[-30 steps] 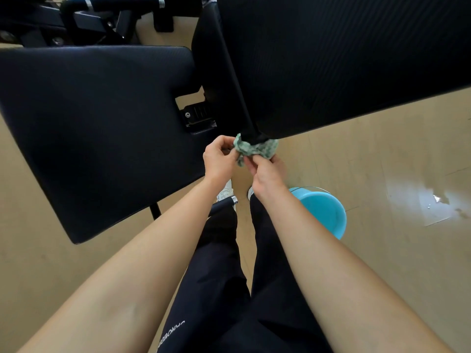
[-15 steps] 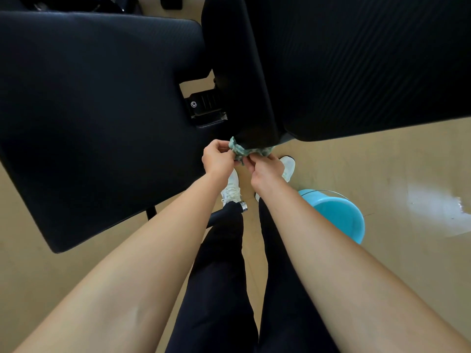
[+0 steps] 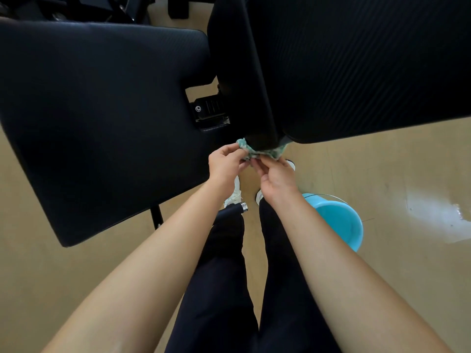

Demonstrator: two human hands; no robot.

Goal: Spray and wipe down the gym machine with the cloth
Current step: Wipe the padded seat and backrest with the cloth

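the person stands close in front of the black padded gym machine (image 3: 356, 59), both bare arms stretched forward and down. the hands meet at the bottom corner of the machine's tall black cushion. there a crumpled green and white patterned cloth (image 3: 265, 152) is bunched against the cushion's lower edge, touching it.

the left hand (image 3: 224, 164) has its fingers curled, and its grip pinches the left end of the cloth between thumb and fingertips. the right hand (image 3: 276, 178) comes in from just below, its grip closed on the underside of the cloth with fingers bent round the fabric. the two hands are almost touching, with the cloth held between them.

to the left of the hands is a wide flat black seat pad (image 3: 102, 110). a black metal bracket (image 3: 209, 110) with a small round bolt shows in the gap between that pad and the cushion.

down on the beige floor (image 3: 382, 289), a light blue plastic bucket (image 3: 339, 222) stands just right of the person's right leg. white shoes (image 3: 235, 192) and dark trousers (image 3: 224, 289) show below the arms. a shiny patch (image 3: 438, 217) glints on the floor further right.
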